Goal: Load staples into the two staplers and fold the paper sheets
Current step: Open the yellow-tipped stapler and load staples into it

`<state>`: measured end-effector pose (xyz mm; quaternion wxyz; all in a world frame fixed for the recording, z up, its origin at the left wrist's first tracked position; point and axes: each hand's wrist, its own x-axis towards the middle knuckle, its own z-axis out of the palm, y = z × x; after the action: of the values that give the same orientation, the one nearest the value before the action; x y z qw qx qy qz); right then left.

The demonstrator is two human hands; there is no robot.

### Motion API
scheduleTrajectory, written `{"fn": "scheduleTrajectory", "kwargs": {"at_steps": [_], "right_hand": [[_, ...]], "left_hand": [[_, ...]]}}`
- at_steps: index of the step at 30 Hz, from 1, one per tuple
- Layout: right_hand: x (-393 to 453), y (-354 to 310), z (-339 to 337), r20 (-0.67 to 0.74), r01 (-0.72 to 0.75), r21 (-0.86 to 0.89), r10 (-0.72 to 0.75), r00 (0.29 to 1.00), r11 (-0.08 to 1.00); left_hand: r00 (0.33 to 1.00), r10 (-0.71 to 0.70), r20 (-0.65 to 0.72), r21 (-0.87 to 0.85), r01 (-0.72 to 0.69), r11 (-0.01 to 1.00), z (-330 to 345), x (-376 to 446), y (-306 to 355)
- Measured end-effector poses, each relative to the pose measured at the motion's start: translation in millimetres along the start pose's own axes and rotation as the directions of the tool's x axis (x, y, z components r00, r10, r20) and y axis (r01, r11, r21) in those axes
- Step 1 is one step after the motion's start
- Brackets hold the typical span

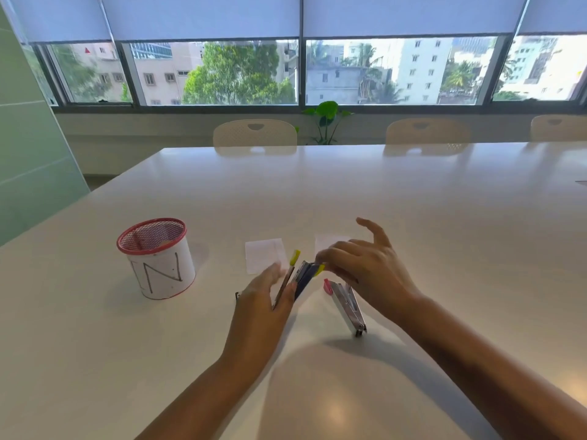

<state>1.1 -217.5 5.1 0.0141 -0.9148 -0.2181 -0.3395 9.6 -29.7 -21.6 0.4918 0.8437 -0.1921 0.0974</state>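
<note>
Nearest to us we see the silver stapler (pixel 348 308) with a pink tip, lying closed on the white table (pixel 444 217) below our right wrist, untouched. Just beyond it our left hand (pixel 263 300) grips the opened dark blue stapler (pixel 303 279) by its lower end; a thin metal arm with a yellow tip stands apart from the body (the fingers there are blurred). Our right hand (pixel 362 262) pinches the top of that stapler near a second yellow tip, thumb and first fingers curled, the little finger raised free. What the pinch encloses we cannot tell.

Past the hands lie two small white paper sheets (pixel 265 255), flat and side by side, the right one partly hidden by our fingers. To the left stands a white pen cup (pixel 157 258) with a red mesh rim and dark hand-drawn marks.

Farther off, the glossy table reflects beige chairs (pixel 254 133), a green plant (pixel 327 120) stands between them, and wide windows (pixel 235 73) under half-lowered blinds show trees and buildings
</note>
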Motion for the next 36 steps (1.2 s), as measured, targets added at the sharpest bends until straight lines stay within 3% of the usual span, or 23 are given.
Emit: {"fn": "scheduleTrajectory", "kwargs": {"at_steps": [6, 8, 9, 11, 12, 15, 17, 20, 29, 36], "right_hand": [[-2, 1, 5, -0.082, -0.059, 0.049, 0.063, 0.995, 0.997], [0, -5, 9, -0.114, -0.147, 0.189, 0.17, 0.979, 0.971], [1, -12, 7, -0.105, -0.225, 0.346, 0.276, 0.955, 0.911], [6, -26, 3, 0.025, -0.364, 0.679, 0.476, 0.879, 0.637], [8, -33, 4, 0.108, -0.402, 0.766, 0.516, 0.85, 0.502], [11, -46, 8, 0.256, -0.45, 0.844, 0.517, 0.816, 0.292], [12, -54, 9, 0.304, -0.454, 0.864, 0.493, 0.815, 0.218], [12, -61, 8, 0.316, -0.44, 0.881, 0.472, 0.823, 0.176], [9, -59, 10, 0.387, -0.495, 0.858, 0.46, 0.799, 0.137], [14, -57, 0, 0.367, -0.465, 0.876, 0.455, 0.812, 0.124]], "left_hand": [[0.995, -0.079, 0.065, -0.22, 0.091, 0.971, 0, 0, 1], [0.989, -0.121, 0.087, -0.301, 0.142, 0.943, 1, 2, 0], [0.985, -0.142, 0.101, -0.339, 0.168, 0.926, 1, 2, 0], [0.976, -0.18, 0.121, -0.416, 0.215, 0.884, 0, 4, 1], [0.973, -0.193, 0.129, -0.458, 0.231, 0.858, 0, 5, 2], [0.97, -0.196, 0.143, -0.535, 0.243, 0.809, -4, 5, 7], [0.976, -0.166, 0.14, -0.493, 0.214, 0.843, -4, 4, 7], [0.975, -0.166, 0.147, -0.418, 0.213, 0.883, -2, 3, 5], [0.943, -0.198, 0.266, -0.422, 0.299, 0.856, -3, 4, 4], [0.976, -0.157, 0.148, -0.46, 0.208, 0.863, -4, 3, 9]]}}
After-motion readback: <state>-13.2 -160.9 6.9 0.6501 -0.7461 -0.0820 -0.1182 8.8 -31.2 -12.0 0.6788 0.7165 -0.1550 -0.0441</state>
